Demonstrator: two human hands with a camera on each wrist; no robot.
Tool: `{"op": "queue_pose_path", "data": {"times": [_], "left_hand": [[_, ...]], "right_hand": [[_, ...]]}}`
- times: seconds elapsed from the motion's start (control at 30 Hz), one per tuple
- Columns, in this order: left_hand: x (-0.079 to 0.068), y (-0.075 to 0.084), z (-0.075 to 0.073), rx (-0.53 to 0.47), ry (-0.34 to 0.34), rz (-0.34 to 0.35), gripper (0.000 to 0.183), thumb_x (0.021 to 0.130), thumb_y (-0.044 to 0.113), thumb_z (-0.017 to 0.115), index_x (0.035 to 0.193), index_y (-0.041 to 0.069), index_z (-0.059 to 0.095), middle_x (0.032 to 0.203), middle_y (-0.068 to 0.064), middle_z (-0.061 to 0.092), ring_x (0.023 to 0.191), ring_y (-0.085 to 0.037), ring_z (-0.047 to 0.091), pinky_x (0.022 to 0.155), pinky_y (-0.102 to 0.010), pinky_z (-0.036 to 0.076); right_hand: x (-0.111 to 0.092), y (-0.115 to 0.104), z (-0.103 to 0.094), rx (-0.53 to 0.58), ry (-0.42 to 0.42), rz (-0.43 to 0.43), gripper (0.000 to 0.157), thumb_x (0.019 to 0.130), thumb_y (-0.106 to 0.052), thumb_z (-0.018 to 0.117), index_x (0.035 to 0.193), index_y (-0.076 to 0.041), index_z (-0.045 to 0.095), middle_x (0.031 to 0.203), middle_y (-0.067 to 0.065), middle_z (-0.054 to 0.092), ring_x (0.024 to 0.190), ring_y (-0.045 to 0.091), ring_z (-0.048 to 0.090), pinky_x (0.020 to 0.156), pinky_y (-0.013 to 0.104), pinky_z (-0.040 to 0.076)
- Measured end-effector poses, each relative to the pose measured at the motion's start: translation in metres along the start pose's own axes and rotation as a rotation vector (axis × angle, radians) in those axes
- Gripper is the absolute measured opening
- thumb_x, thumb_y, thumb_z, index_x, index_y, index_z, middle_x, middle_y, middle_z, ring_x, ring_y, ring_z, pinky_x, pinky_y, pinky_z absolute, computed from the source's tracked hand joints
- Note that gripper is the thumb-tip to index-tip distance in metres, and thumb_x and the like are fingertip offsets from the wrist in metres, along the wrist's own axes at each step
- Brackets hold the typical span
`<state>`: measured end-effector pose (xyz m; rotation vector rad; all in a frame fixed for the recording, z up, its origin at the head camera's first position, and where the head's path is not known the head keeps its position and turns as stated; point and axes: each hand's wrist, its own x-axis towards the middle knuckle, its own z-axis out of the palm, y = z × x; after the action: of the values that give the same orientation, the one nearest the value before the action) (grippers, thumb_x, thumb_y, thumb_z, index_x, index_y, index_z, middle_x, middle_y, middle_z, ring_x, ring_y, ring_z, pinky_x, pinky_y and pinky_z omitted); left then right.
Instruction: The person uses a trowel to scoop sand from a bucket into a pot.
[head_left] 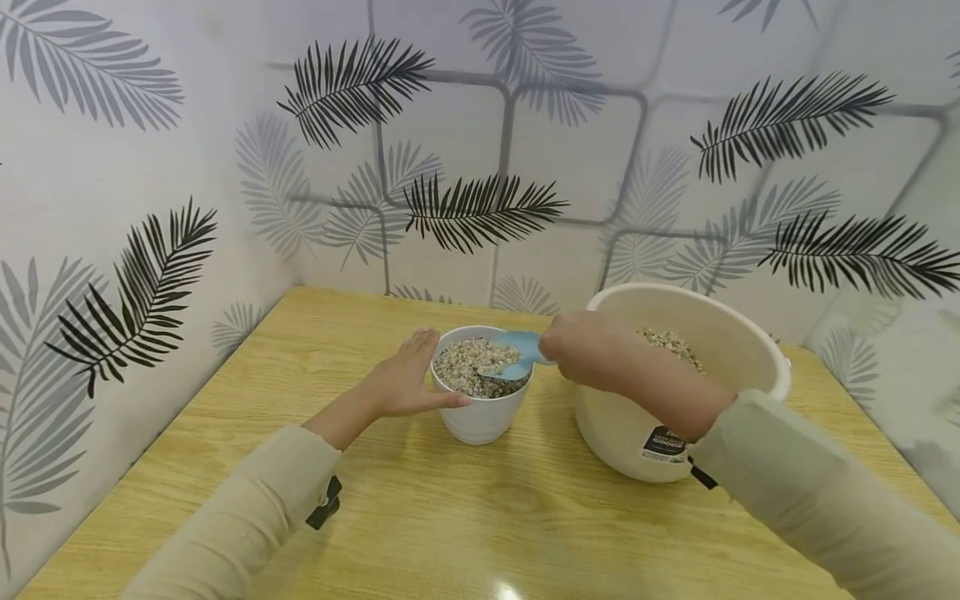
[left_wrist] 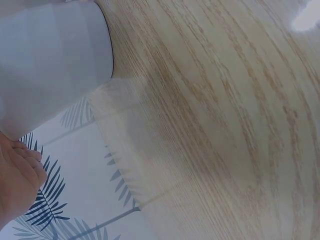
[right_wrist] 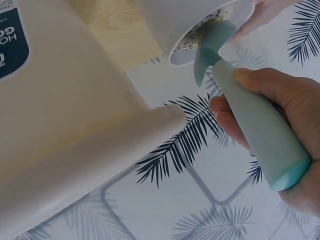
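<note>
A white plant pot [head_left: 483, 421] stands on the table, filled close to its rim with a pale, grainy potting mix [head_left: 468, 362]. My left hand [head_left: 405, 379] is spread against the pot's left side, thumb stretched along the front of the rim. In the left wrist view, part of that hand [left_wrist: 20, 177] shows beside the pot [left_wrist: 55, 60]. My right hand [head_left: 581, 350] grips a blue-green garden trowel [right_wrist: 260, 125] by its thick handle. The trowel's blade [right_wrist: 215, 45] lies over the pot's rim, its tip at the mix.
Right of the pot stands a large cream bucket [head_left: 622, 437] holding more of the grainy mix [head_left: 671, 346]; my right forearm passes over it. The wooden table [head_left: 420, 517] meets a leaf-patterned wall [head_left: 450, 267] at the back and left.
</note>
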<state>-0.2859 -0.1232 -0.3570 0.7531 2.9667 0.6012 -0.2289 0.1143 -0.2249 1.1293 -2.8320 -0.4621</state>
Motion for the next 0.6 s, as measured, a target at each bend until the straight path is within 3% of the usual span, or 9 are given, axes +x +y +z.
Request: {"op": "queue_pose_path", "data": {"times": [0.3, 0.47, 0.6], "left_hand": [[0.0006, -0.0003, -0.0006, 0.002, 0.003, 0.008, 0.111, 0.074, 0.068, 0.053, 0.144, -0.002, 0.004, 0.151, -0.019, 0.004, 0.14, -0.033, 0.005, 0.114, -0.045, 0.012], [0.0005, -0.0005, -0.0004, 0.002, 0.005, 0.008, 0.111, 0.074, 0.068, 0.053, 0.144, -0.002, 0.004, 0.151, -0.019, 0.004, 0.14, -0.033, 0.005, 0.114, -0.045, 0.012], [0.0008, -0.0015, -0.0003, 0.001, 0.01, 0.014, 0.111, 0.074, 0.069, 0.052, 0.144, -0.002, 0.004, 0.151, -0.02, 0.005, 0.14, -0.033, 0.005, 0.114, -0.045, 0.012]], "right_hand": [[0.0032, 0.0047, -0.0058, 0.029, -0.044, -0.037, 0.044, 0.07, 0.012, 0.057, 0.055, -0.016, 0.027, 0.057, -0.003, 0.024, 0.056, 0.01, 0.022, 0.049, 0.019, 0.016], [0.0064, 0.0023, -0.0084, 0.005, 0.002, -0.051, 0.039, 0.069, 0.01, 0.059, 0.054, -0.015, 0.033, 0.057, -0.003, 0.03, 0.055, 0.011, 0.026, 0.048, 0.019, 0.02], [0.0062, 0.0015, -0.0096, -0.013, -0.027, -0.053, 0.04, 0.07, 0.008, 0.062, 0.054, -0.015, 0.033, 0.057, -0.003, 0.029, 0.055, 0.01, 0.025, 0.048, 0.019, 0.019]]}}
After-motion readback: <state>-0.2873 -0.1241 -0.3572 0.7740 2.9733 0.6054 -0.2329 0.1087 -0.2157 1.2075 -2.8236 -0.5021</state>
